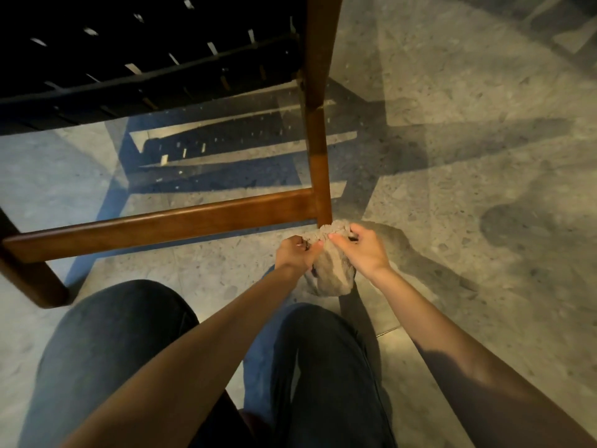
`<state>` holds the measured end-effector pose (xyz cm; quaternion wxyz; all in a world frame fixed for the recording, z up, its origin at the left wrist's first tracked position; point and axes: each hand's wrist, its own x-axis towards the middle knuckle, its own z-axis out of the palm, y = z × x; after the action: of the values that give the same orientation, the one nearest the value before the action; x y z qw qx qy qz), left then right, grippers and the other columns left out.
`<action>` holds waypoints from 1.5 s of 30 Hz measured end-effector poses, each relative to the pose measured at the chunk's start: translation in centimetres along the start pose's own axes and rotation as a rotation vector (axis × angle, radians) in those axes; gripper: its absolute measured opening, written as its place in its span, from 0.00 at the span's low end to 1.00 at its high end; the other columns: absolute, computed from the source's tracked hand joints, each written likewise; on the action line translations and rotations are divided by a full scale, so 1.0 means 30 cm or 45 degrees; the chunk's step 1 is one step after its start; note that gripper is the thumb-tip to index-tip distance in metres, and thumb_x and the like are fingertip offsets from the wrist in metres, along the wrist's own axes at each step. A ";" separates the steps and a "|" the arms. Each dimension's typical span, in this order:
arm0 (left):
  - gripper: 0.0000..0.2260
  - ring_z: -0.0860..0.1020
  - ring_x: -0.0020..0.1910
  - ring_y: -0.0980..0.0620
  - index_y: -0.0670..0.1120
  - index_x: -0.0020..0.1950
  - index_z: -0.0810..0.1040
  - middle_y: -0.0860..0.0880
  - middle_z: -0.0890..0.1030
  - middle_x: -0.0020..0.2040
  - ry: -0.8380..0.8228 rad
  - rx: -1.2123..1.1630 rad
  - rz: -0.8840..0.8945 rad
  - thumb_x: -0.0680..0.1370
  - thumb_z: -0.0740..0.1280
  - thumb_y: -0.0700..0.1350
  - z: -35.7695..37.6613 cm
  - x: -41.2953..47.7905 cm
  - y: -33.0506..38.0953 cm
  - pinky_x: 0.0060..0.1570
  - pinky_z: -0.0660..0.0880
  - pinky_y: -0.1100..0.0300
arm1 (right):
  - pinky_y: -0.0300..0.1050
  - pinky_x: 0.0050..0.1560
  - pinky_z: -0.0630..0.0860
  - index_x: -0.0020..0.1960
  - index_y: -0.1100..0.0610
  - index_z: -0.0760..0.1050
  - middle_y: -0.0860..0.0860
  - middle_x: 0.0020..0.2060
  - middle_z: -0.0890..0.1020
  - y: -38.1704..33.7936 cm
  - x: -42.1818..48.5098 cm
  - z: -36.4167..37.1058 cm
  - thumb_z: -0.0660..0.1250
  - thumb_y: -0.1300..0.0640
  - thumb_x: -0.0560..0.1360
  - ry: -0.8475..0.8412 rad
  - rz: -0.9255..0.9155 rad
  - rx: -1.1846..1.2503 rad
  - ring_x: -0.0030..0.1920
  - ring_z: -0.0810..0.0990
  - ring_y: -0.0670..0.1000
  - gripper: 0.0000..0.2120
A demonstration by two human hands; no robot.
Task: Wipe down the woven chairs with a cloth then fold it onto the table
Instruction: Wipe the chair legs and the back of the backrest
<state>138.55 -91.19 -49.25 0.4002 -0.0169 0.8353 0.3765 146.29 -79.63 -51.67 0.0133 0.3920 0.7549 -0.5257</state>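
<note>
While crouching to wipe the chair leg (318, 156), bunches cloth (332, 273) against its foot. Curls left hand (295, 253) and right hand (363, 250) round it.

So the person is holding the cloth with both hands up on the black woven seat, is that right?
Not quite. The left hand and right hand do both hold the cloth, but it is down at the foot of the wooden chair leg, near the floor, not up on the woven seat. The head view shows it.
</note>
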 end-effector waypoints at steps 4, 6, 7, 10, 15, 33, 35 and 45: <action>0.16 0.79 0.52 0.48 0.47 0.61 0.74 0.48 0.78 0.59 -0.053 -0.023 0.194 0.77 0.66 0.54 -0.106 -0.072 0.084 0.50 0.80 0.52 | 0.41 0.55 0.74 0.62 0.43 0.72 0.39 0.55 0.79 -0.141 -0.042 -0.058 0.69 0.41 0.71 0.134 -0.224 0.011 0.57 0.76 0.41 0.21; 0.09 0.80 0.47 0.53 0.52 0.53 0.72 0.50 0.80 0.55 -0.023 -0.049 0.335 0.76 0.67 0.52 -0.188 -0.119 0.148 0.41 0.79 0.60 | 0.31 0.47 0.70 0.56 0.36 0.70 0.29 0.45 0.77 -0.233 -0.073 -0.090 0.69 0.40 0.70 0.152 -0.325 0.051 0.49 0.75 0.30 0.16; 0.07 0.79 0.45 0.54 0.54 0.50 0.71 0.51 0.80 0.51 0.006 -0.061 0.387 0.76 0.68 0.51 -0.233 -0.144 0.181 0.38 0.78 0.63 | 0.28 0.44 0.67 0.52 0.33 0.69 0.25 0.43 0.76 -0.283 -0.085 -0.105 0.68 0.39 0.71 0.126 -0.357 0.076 0.46 0.73 0.26 0.13; 0.09 0.79 0.40 0.58 0.56 0.46 0.69 0.54 0.78 0.43 0.152 -0.124 0.462 0.75 0.70 0.49 -0.357 -0.212 0.268 0.29 0.75 0.68 | 0.27 0.43 0.70 0.54 0.37 0.70 0.30 0.45 0.78 -0.417 -0.104 -0.133 0.65 0.38 0.72 -0.042 -0.471 0.117 0.48 0.75 0.27 0.12; 0.15 0.80 0.44 0.55 0.48 0.58 0.72 0.49 0.80 0.48 0.334 -0.175 0.451 0.74 0.71 0.46 -0.515 -0.301 0.342 0.35 0.79 0.66 | 0.34 0.51 0.74 0.57 0.45 0.71 0.41 0.51 0.80 -0.589 -0.118 -0.131 0.63 0.40 0.75 -0.239 -0.662 0.166 0.53 0.78 0.38 0.14; 0.09 0.78 0.42 0.56 0.49 0.54 0.73 0.49 0.80 0.45 0.566 -0.632 0.453 0.76 0.69 0.44 -0.989 -0.509 0.082 0.31 0.75 0.70 | 0.52 0.50 0.77 0.61 0.47 0.71 0.50 0.53 0.79 -0.965 -0.282 0.243 0.57 0.55 0.81 -0.349 -1.050 -0.193 0.53 0.77 0.50 0.11; 0.08 0.79 0.45 0.55 0.52 0.49 0.72 0.48 0.80 0.46 0.636 -0.656 0.528 0.75 0.70 0.44 -1.083 -0.533 0.019 0.34 0.77 0.68 | 0.45 0.42 0.75 0.57 0.45 0.71 0.50 0.50 0.78 -1.016 -0.323 0.331 0.58 0.54 0.80 -0.297 -1.132 -0.192 0.49 0.77 0.49 0.08; 0.09 0.77 0.38 0.55 0.43 0.48 0.71 0.42 0.77 0.46 0.746 -0.631 0.737 0.75 0.70 0.41 -1.607 -0.727 -0.244 0.37 0.77 0.63 | 0.35 0.33 0.77 0.55 0.46 0.72 0.45 0.38 0.79 -1.384 -0.580 0.762 0.60 0.56 0.80 -0.122 -1.278 -0.070 0.36 0.79 0.43 0.08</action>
<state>124.13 -133.37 -19.80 0.0107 0.0161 0.7684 0.6396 124.23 -113.89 -21.83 -0.1962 -0.0442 0.8625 -0.4644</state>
